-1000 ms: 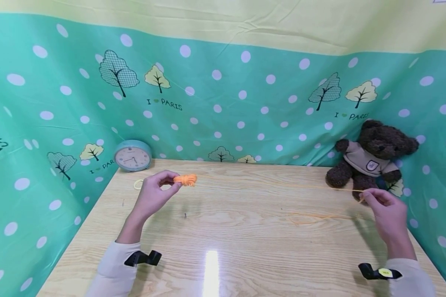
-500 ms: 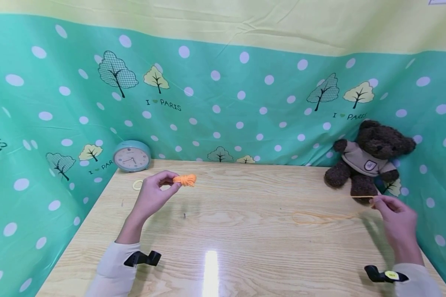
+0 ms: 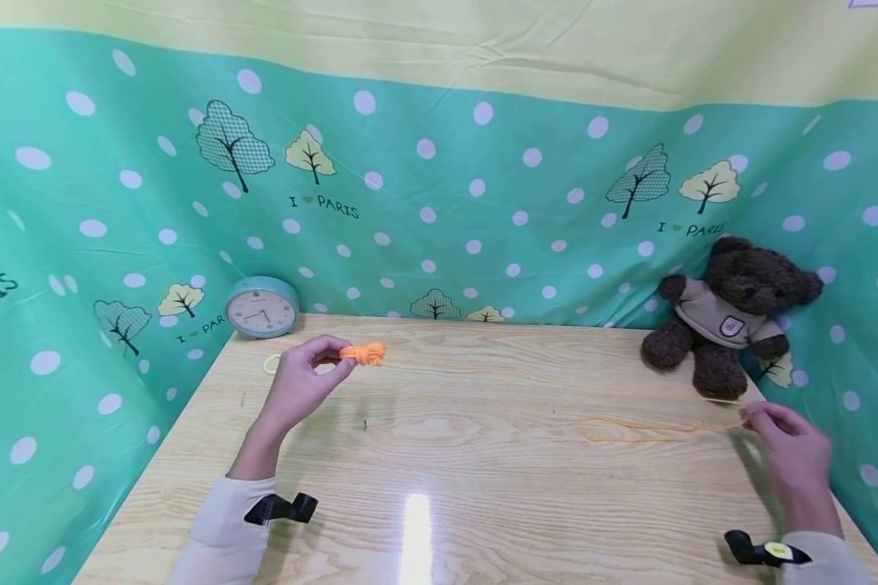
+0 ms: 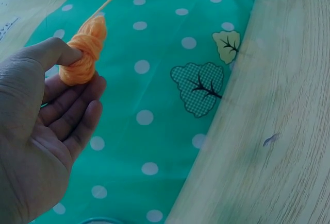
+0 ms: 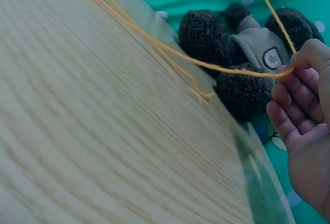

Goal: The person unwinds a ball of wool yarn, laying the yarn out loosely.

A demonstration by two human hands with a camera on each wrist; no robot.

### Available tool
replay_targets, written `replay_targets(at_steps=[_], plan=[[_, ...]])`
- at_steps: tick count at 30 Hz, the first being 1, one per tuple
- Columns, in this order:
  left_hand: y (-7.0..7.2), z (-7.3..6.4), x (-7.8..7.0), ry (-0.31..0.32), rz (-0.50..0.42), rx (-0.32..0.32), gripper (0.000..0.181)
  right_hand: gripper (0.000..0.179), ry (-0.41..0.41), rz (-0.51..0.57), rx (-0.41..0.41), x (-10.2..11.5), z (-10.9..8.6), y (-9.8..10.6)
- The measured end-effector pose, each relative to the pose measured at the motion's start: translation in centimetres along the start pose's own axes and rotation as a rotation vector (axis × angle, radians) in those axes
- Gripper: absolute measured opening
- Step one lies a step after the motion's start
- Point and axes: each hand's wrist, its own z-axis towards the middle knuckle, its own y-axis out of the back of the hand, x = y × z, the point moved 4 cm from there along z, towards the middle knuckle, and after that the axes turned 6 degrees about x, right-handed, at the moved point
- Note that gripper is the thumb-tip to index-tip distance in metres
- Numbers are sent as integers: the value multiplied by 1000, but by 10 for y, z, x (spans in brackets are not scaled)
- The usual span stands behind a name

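Note:
Between the thumb and fingers of my left hand [image 3: 303, 383] is a small wound bundle of orange yarn [image 3: 367, 353], held above the table. In the left wrist view a single strand leads up and away from this yarn bundle [image 4: 85, 54]. Far to the right, my right hand [image 3: 792, 445] pinches the yarn strand, which bends at the fingertips. The right wrist view shows the pinched strand [image 5: 227, 70] running down across to the table. A loose length of yarn [image 3: 632, 439] lies there in a long narrow loop.
A dark brown teddy bear [image 3: 724, 321] in a light top sits at the back right, close to my right hand. A teal-rimmed clock [image 3: 262, 307] stands at the back left, with a pale ring [image 3: 271, 364] before it. Polka-dot cloth [image 3: 475, 187] surrounds the wooden table [image 3: 512, 496].
My right hand has moved right and toward me, drawing the strand along and coming lower in the view. The left hand stays almost still with the yarn bundle.

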Motion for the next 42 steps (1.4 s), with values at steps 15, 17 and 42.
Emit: replay_targets(at_steps=[15, 17, 42], plan=[[2, 0, 1, -6, -12, -14, 15, 12, -117, 88, -156, -12, 4, 14], [1, 0, 2, -8, -15, -10, 15, 13, -126, 70, -143, -16, 4, 16], [-5, 1, 2, -26, -18, 8, 13, 16, -208, -87, -181, -21, 3, 15]])
